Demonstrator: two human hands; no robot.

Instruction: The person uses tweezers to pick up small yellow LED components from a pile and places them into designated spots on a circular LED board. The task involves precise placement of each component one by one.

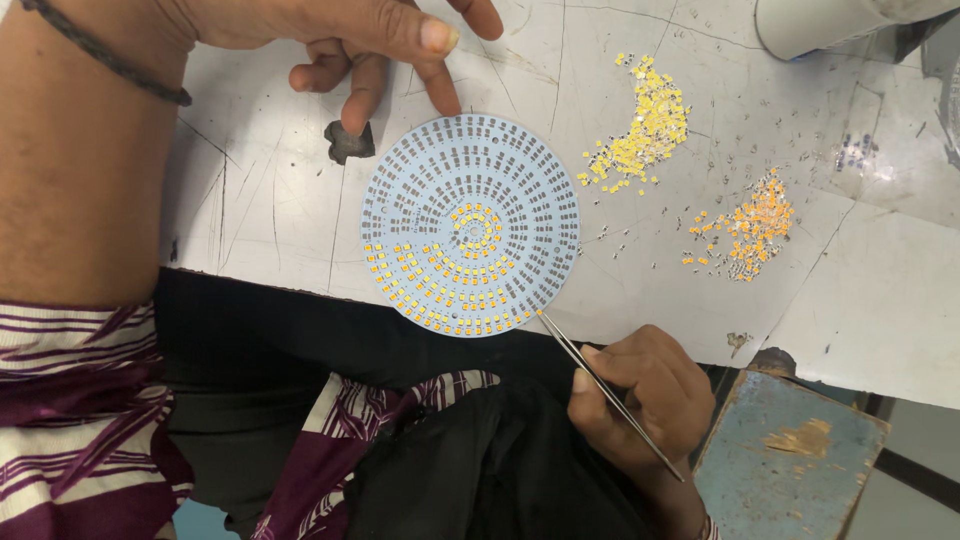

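right hand [640, 400] sits just off the near edge of the tabletop [880, 310], over the dark lap, its fingers pinched together on a pair of thin metal tweezers [605, 390]. tweezer tips reach up to the near rim of a round pale-blue circuit board [470, 225] and touch it at its lower right; whether a chip sits between the tips is too small to tell. the board lies flat at the near edge of the tabletop, its near part hanging slightly past the edge, with small yellow chips filling its centre rings and its near arc while the far rows are bare pads.

left hand [385, 45] reaches in from the far left corner, fingers spread apart, one fingertip pressing the far rim of the board. a dark scrap [347, 142] lies just beside that hand.

a heap of yellow chips [640, 130] lies right of the board, and a heap of orange chips [750, 228] lies further right, toward the right edge. a worn blue stool [790, 455] stands below the tabletop's near right.
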